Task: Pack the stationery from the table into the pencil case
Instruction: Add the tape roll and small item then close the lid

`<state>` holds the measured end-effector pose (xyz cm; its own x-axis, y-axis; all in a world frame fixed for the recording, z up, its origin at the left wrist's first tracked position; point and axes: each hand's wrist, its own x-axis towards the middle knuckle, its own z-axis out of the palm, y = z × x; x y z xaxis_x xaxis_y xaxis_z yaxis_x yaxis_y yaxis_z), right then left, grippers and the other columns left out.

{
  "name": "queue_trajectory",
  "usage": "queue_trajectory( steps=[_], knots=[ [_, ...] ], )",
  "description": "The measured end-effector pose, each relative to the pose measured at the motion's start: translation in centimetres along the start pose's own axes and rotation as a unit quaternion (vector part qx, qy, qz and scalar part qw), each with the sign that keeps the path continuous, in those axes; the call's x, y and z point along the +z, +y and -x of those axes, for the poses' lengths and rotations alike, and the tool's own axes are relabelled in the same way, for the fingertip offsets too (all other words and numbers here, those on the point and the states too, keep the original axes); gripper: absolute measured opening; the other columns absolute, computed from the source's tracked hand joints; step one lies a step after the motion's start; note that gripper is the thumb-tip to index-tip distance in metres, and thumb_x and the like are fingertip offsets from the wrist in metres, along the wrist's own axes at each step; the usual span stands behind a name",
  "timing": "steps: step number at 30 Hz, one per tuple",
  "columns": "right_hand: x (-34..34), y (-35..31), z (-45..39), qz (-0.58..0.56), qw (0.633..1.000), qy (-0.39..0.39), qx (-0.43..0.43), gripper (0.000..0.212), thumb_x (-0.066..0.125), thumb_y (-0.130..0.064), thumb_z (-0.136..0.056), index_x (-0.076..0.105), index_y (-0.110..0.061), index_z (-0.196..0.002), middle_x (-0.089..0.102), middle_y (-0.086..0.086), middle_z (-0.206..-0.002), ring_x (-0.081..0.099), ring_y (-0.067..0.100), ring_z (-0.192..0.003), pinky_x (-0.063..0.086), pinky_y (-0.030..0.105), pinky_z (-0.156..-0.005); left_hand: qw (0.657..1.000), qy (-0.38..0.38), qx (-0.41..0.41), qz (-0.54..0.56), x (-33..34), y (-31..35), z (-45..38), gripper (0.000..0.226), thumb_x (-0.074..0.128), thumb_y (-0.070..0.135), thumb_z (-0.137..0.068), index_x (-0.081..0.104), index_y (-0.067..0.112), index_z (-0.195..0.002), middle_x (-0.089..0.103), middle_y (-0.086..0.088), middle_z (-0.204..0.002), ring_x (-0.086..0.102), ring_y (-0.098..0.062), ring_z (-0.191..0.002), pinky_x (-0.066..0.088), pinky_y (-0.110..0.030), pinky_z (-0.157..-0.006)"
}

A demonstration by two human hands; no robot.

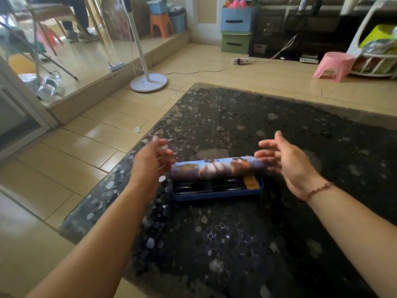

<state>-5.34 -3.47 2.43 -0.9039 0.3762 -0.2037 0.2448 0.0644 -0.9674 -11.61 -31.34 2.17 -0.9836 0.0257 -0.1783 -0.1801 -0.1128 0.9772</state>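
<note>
A blue tin pencil case lies on the dark speckled table. Its printed lid is blurred and stands half raised over the tray. Inside the tray I see dark pens and a yellow-orange item at the right end. My left hand hovers at the lid's left end, fingers spread and blurred. My right hand is at the lid's right end, fingers apart, fingertips near or touching the lid. Neither hand clearly grips anything.
The table's left edge drops to a tiled floor. A white fan stand and cables lie beyond the table. A pink stool and a white rack stand at the far right. A seated person's legs show at the far left.
</note>
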Motion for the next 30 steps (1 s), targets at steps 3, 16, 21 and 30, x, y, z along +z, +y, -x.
queue_trajectory(
  steps=[3,16,21,30],
  knots=[
    [0.3,1.7,1.1,0.085,0.996,0.007,-0.035,0.029,0.047,-0.04,-0.096,0.068,-0.022,-0.09,0.071,-0.001,-0.088,0.066,0.018,-0.088,0.051,0.034,-0.078,0.968,0.03,0.105,-0.226,0.6,-1.3,1.1,0.018,0.058,0.028,-0.092,0.068,0.016,-0.1,0.068,0.004,-0.082,0.063,-0.014,-0.076,0.056,-0.037,-0.077],
    [5.3,5.0,2.4,0.53,0.826,0.058,-0.186,0.053,0.022,-0.045,-0.093,0.037,-0.026,-0.14,0.032,0.008,-0.144,0.031,0.03,-0.134,0.028,0.05,-0.107,0.701,-0.053,0.202,-0.682,4.2,-5.7,1.5,0.076,0.007,0.072,-0.086,0.023,0.03,-0.148,0.028,0.003,-0.155,0.02,-0.024,-0.144,0.022,-0.048,-0.114],
    [5.0,4.4,1.6,0.53,0.838,-0.033,-0.123,0.056,0.023,-0.048,-0.094,0.016,-0.033,-0.148,0.008,0.006,-0.159,0.003,0.03,-0.145,0.007,0.056,-0.115,0.708,-0.053,0.225,-0.668,4.3,-5.1,2.2,0.083,0.013,0.079,-0.082,0.021,0.029,-0.148,0.02,0.002,-0.157,0.015,-0.024,-0.144,0.02,-0.046,-0.116],
    [2.1,5.6,5.3,0.388,0.906,0.101,-0.136,0.048,0.053,-0.053,-0.086,0.056,-0.028,-0.126,0.063,0.004,-0.122,0.052,0.023,-0.119,0.035,0.05,-0.104,0.844,0.045,0.113,-0.523,1.5,-5.4,6.6,0.086,0.05,0.073,-0.076,0.035,0.023,-0.144,0.051,-0.001,-0.136,0.037,-0.023,-0.125,0.034,-0.041,-0.104]
  ],
)
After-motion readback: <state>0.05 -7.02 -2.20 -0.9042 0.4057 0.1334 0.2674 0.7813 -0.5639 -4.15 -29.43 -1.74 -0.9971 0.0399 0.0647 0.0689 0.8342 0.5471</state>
